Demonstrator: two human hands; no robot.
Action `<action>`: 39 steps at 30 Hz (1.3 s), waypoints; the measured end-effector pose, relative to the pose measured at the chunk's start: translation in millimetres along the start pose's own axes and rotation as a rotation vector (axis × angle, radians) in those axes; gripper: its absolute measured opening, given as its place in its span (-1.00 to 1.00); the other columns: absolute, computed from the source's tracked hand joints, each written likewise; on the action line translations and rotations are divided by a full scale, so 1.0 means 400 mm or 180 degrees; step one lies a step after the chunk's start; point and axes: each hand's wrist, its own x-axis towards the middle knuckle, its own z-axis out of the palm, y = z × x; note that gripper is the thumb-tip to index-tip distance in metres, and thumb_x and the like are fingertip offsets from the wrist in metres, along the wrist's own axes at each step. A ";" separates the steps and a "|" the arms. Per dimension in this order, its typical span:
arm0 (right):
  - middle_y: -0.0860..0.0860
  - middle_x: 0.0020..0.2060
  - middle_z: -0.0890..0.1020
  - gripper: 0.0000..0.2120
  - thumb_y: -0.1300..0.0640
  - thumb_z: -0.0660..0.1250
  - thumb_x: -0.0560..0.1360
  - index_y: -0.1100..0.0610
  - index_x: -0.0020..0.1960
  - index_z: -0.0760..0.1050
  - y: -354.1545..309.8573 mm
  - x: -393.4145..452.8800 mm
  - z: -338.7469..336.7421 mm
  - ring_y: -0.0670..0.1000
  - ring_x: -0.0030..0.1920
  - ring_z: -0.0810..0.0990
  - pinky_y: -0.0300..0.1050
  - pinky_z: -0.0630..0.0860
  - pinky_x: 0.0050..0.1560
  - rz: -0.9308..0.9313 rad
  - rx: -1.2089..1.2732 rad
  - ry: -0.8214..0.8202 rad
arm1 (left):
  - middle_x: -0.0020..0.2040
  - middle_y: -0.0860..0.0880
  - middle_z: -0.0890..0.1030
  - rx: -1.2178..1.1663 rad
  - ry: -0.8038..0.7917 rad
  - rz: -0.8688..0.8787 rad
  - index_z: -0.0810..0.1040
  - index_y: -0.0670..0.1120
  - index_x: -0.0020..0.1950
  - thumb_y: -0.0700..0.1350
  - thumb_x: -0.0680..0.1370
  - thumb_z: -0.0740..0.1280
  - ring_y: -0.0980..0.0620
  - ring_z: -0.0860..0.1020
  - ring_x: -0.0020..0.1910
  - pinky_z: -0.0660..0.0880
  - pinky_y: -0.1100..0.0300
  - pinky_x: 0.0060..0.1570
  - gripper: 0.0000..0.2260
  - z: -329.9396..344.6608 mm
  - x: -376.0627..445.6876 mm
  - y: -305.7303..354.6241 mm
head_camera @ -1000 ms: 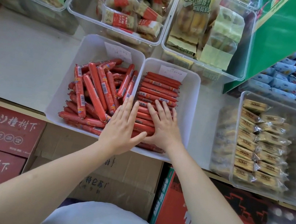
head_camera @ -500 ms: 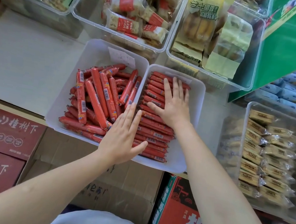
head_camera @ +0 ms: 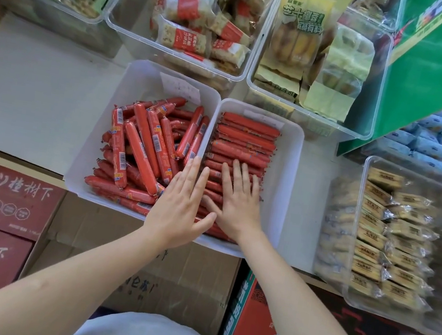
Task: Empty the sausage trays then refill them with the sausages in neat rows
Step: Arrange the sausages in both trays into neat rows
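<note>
head view showed two white trays side by side on the tabletop (head_camera: 37, 99). the right tray (head_camera: 287, 177) held sausages (head_camera: 247, 139) stacked crosswise in neat rows, while the left tray (head_camera: 94, 142) held a loose heap of sausages (head_camera: 142, 150) lying at mixed angles. the right hand (head_camera: 237, 201) lay flat on the near part of the ordered stack, fingers straight and spread, holding nothing. the left hand (head_camera: 179, 207) lay flat too, fingers straight and close together, over the divide between the two trays, its fingertips (head_camera: 196, 163) reaching the edge of the jumbled heap; it also held nothing.

by my reading, the step in hand was pressing and levelling the rows in the right tray, so that tray seemed close to finished. the left tray looked not yet sorted. the next move would likely call for turning to that heap: lifting the sausages out onto the bare tabletop beside it, then laying them back parallel. they looked smooth and rounded, so they might roll or slide when gathered in handfuls.
</note>
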 end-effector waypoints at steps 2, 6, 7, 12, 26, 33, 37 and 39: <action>0.12 0.57 0.15 -0.26 -0.32 -0.04 0.58 0.11 0.59 0.11 0.011 0.014 -0.028 0.13 0.58 0.04 0.15 -0.06 0.55 0.0020 0.0129 0.0328 | 0.60 -0.14 -0.36 0.0008 -0.0028 -0.0005 -0.26 -0.14 0.62 0.31 0.58 -0.01 -0.01 -0.34 0.58 -0.07 -0.04 0.58 -0.19 0.000 0.001 -0.001; 0.13 0.60 0.03 -0.28 -0.25 0.03 0.60 0.13 0.61 0.00 0.035 0.124 -0.079 0.10 0.60 -0.09 0.12 -0.14 0.57 0.0261 0.0102 0.0606 | 0.58 -0.12 -0.41 0.0018 -0.0070 -0.0024 -0.31 -0.12 0.61 0.30 0.59 -0.03 0.01 -0.38 0.57 -0.14 -0.01 0.58 -0.20 -0.002 0.000 0.001; 0.11 0.61 -0.05 -0.26 -0.27 0.01 0.60 0.11 0.62 -0.07 0.035 0.150 -0.080 0.08 0.60 -0.16 0.12 -0.19 0.56 0.0323 0.0094 0.0460 | 0.58 -0.11 -0.42 0.0017 -0.0068 -0.0032 -0.32 -0.12 0.61 0.30 0.59 -0.02 0.02 -0.38 0.56 -0.16 0.00 0.58 -0.20 -0.002 -0.001 0.001; 0.11 0.60 -0.17 -0.18 -0.36 -0.05 0.57 0.10 0.62 -0.21 0.014 0.171 -0.035 0.10 0.58 -0.28 0.13 -0.30 0.54 0.0496 -0.0057 0.0319 | 0.58 -0.11 -0.41 0.0046 -0.0044 -0.0043 -0.28 -0.12 0.62 0.30 0.58 -0.03 0.02 -0.38 0.56 -0.18 0.03 0.57 -0.20 -0.004 0.002 0.003; 0.11 0.55 -0.37 -0.13 -0.44 -0.17 0.54 0.09 0.59 -0.36 -0.021 0.009 0.009 0.08 0.53 -0.43 0.13 -0.28 0.55 0.0274 -0.0241 -0.0273 | 0.60 -0.13 -0.34 0.0063 0.0009 -0.0048 -0.20 -0.12 0.63 0.31 0.58 -0.02 -0.01 -0.32 0.59 -0.06 -0.05 0.58 -0.20 0.000 0.003 0.004; 0.10 0.61 -0.08 -0.20 -0.37 -0.11 0.58 0.14 0.62 -0.04 -0.004 0.098 -0.055 0.06 0.59 -0.21 0.09 -0.22 0.56 0.0391 0.0118 0.0346 | 0.59 -0.12 -0.37 0.0050 -0.0015 -0.0067 -0.22 -0.12 0.63 0.29 0.58 0.00 0.01 -0.35 0.58 -0.07 -0.04 0.58 -0.21 -0.001 0.003 0.001; 0.11 0.61 -0.09 -0.23 -0.30 -0.04 0.60 0.15 0.62 -0.11 0.018 0.198 -0.081 0.06 0.59 -0.20 0.09 -0.23 0.56 0.0582 0.0115 0.0395 | 0.59 -0.11 -0.38 0.0027 -0.0025 -0.0060 -0.21 -0.12 0.63 0.30 0.59 -0.02 0.01 -0.35 0.57 -0.09 -0.04 0.58 -0.22 0.001 0.001 0.002; 0.12 0.60 -0.09 -0.22 -0.30 -0.03 0.60 0.16 0.62 -0.13 0.027 0.234 -0.085 0.06 0.59 -0.19 0.12 -0.22 0.56 0.0642 0.0051 0.0328 | 0.59 -0.11 -0.38 0.0037 -0.0032 -0.0066 -0.22 -0.12 0.63 0.30 0.58 -0.02 0.01 -0.35 0.57 -0.09 -0.04 0.58 -0.22 0.003 0.002 0.002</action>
